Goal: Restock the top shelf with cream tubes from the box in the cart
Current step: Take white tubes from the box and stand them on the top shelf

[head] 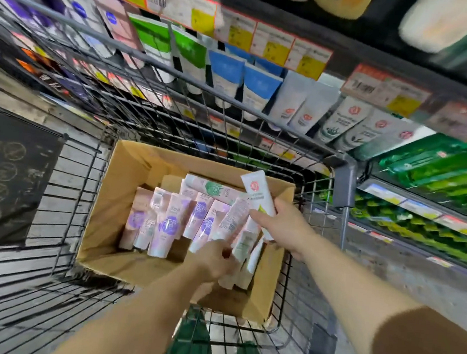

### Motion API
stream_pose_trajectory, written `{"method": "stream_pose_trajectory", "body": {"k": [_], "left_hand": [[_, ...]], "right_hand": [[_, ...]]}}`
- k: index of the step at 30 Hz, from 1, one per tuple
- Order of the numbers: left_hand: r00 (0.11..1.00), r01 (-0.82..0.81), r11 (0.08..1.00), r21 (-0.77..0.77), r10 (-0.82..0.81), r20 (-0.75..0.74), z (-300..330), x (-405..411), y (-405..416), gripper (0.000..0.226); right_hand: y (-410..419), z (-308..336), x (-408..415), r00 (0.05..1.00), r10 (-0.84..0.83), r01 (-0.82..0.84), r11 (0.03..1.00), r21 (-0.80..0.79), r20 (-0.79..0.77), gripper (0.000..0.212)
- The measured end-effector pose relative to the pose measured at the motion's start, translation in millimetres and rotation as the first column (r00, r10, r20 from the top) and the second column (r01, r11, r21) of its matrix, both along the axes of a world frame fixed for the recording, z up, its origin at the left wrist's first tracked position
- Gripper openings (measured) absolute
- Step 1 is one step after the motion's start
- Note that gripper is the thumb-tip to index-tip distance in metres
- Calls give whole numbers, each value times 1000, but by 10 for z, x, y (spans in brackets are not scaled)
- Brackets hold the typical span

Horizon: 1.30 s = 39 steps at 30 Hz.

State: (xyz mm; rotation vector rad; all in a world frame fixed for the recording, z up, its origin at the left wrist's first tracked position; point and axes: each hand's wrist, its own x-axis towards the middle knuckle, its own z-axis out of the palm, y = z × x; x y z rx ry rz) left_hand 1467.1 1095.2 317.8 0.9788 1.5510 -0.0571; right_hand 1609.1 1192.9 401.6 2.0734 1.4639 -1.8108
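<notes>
cream tubes [165, 221], a whole bunch of pink and purple ones, lie packed in the open cardboard box [130, 167] that sits in the wire cart [82, 191]. the right hand [281, 227] is up over the right side of the box with its fingers [259, 218] wrapped round a white tube [257, 197] with a red round logo, crimped end pointing up and away, cap end hidden down by the palm. the left hand [214, 259] is lower, down in the box among the tubes at the near right corner, fingers curled around a pale tube [241, 244] there, though it's blurry so i can't tell how firm the hold is. past the cart's far rim there's the shelf [267, 49] with yellow and orange price tags [273, 42] along its edge, and below it a row of standing tubes: green ones, blue-topped ones, then white ones [296, 108] with the same red logo as the one in the right hand. green packs [438, 168] sit further right
</notes>
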Motion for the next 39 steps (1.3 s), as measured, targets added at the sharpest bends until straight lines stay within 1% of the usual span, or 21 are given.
{"method": "stream_pose_trajectory", "body": {"k": [2, 3, 4, 6, 11, 13, 16, 17, 19, 20, 23, 25, 26, 27, 28, 29, 31, 33, 35, 37, 39], "left_hand": [[987, -134, 991, -31, 136, 91, 142, -168, 14, 16], [958, -227, 970, -85, 238, 158, 228, -253, 20, 17], [914, -314, 939, -140, 339, 223, 330, -337, 32, 15], [822, -407, 882, -239, 468, 326, 533, -474, 76, 11], [644, -493, 816, -302, 576, 504, 1173, -583, 324, 17], [635, -502, 826, -256, 554, 538, 1478, -540, 456, 20], [656, -468, 871, -152, 457, 601, 2003, -404, 649, 22], [656, -462, 877, -129, 436, 616, 2177, -338, 702, 25], [659, -445, 892, -79, 386, 645, 2549, -140, 791, 34], [670, -429, 902, -53, 357, 651, 2711, -23, 825, 33], [679, -386, 923, -1, 285, 677, 3219, 451, 840, 25], [701, -325, 940, 105, 165, 694, 3495, 862, 812, 27], [718, -294, 938, 183, 90, 690, 3621, 1099, 775, 30], [741, -272, 925, 265, 26, 672, 3775, 1351, 712, 28], [754, -249, 910, 331, -32, 656, 3870, 1615, 657, 22], [754, -240, 902, 359, -59, 654, 3981, 1894, 582, 17], [718, -225, 912, 343, -83, 691, 4179, 2481, 426, 31], [666, -187, 925, 332, -129, 734, 4364, 3106, 269, 39], [624, -129, 926, 355, -203, 755, 4512, 3732, 103, 40], [572, -82, 926, 367, -258, 778, 4663, 4338, -67, 41], [510, -33, 933, 358, -292, 809, 4769, 4902, -200, 38]], "right_hand": [[-24, 76, -9, 999, -25, 25, 1000, -4, -21, 24], [-38, 123, -17, 998, -43, 43, 999, -10, -36, 25], [-49, 188, -28, 997, -56, 56, 998, -11, -49, 26], [-62, 309, -58, 996, -68, 66, 998, -22, -61, 31], [-55, 779, -112, 982, -127, 125, 992, -19, -141, 36], [-39, 1048, -90, 968, -162, 166, 986, 5, -191, 33], [-27, 1480, 21, 941, -221, 243, 969, 56, -257, 26], [-30, 1622, 84, 922, -257, 290, 954, 74, -291, 27], [-38, 1879, 261, 875, -321, 381, 918, 106, -362, 38], [-40, 2010, 374, 857, -337, 409, 905, 116, -389, 42], [-108, 2419, 800, 794, -388, 504, 851, 150, -467, 42], [-206, 2683, 1179, 732, -435, 586, 795, 158, -524, 47], [-274, 2813, 1407, 701, -450, 620, 768, 161, -553, 47], [-362, 2934, 1652, 674, -457, 651, 739, 173, -581, 41], [-471, 3046, 1915, 650, -462, 674, 716, 179, -603, 29], [-609, 3169, 2188, 618, -468, 701, 692, 173, -632, 19], [-893, 3381, 2791, 569, -469, 735, 658, 162, -675, 15], [-1195, 3577, 3428, 551, -473, 764, 617, 189, -688, 19], [-1505, 3738, 4065, 557, -476, 788, 562, 252, -681, 23], [-1829, 3937, 4638, 567, -476, 801, 507, 317, -672, 21], [-2121, 4130, 5142, 550, -472, 823, 446, 351, -690, 20]]}}
